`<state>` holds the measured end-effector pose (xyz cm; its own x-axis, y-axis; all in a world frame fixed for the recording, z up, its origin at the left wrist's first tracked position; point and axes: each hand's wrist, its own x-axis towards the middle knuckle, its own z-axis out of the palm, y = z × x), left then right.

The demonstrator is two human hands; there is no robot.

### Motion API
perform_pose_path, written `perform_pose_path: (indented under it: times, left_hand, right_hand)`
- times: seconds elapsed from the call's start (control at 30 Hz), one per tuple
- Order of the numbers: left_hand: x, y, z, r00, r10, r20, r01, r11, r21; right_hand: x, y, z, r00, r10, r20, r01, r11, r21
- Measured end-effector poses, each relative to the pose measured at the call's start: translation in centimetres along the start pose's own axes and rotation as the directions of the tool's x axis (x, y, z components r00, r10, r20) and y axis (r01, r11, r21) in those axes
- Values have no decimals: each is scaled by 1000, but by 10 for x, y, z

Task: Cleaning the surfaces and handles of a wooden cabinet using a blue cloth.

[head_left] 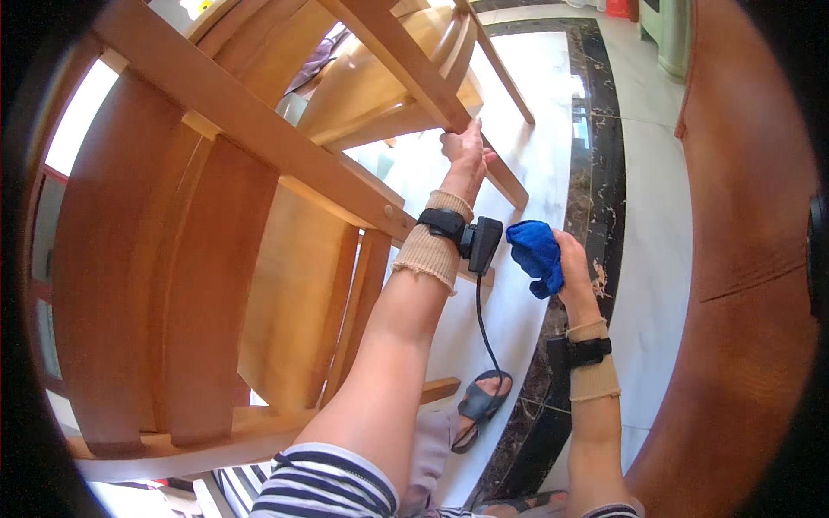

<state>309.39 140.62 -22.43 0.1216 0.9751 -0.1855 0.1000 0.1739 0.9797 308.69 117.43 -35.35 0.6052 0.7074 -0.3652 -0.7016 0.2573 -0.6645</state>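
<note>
The left hand's inner side is turning away from view, so how far its fingers are reaching round the wood is hard to make out. The right hand's palm and most of its fingertips are hiding behind the cloth, and the dark rim is cutting off the pale green object far beyond the right hand.

The left arm is stretching forward, and the left hand is apparently closing round a slanting wooden bar, which is running out above and below it. The right hand, lower and to the right, is bending up from the wrist and pinching a bunched blue cloth, which is hanging on its left side, well apart from the bar.

Left of the left hand, a large slatted wooden frame is blocking much of the floor; beyond the hand, a curved wooden seat is showing past the bar. Behind the left hand, a black device is sitting on the cuffed wrist, its cable dropping in front of a sandalled foot. Right of the right hand, a brown surface is curving along the edge
</note>
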Motion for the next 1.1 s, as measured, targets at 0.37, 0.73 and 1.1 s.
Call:
perform_pose_path:
  times: [0.37, 0.73, 1.1]
  left_hand:
    - [-3, -77, -14, 921, -153, 357, 214, 967, -138]
    - [48, -120, -1, 950, -16, 311, 295, 361, -885]
    - [70, -197, 17, 990, -124, -62, 105, 961, -255]
  right_hand:
    - [68, -159, 208, 747, -340, 572, 636, 115, -763]
    - [90, -144, 268, 809, -32, 587, 585, 129, -800]
    - [92, -108, 254, 724, -296, 623, 655, 12, -756]
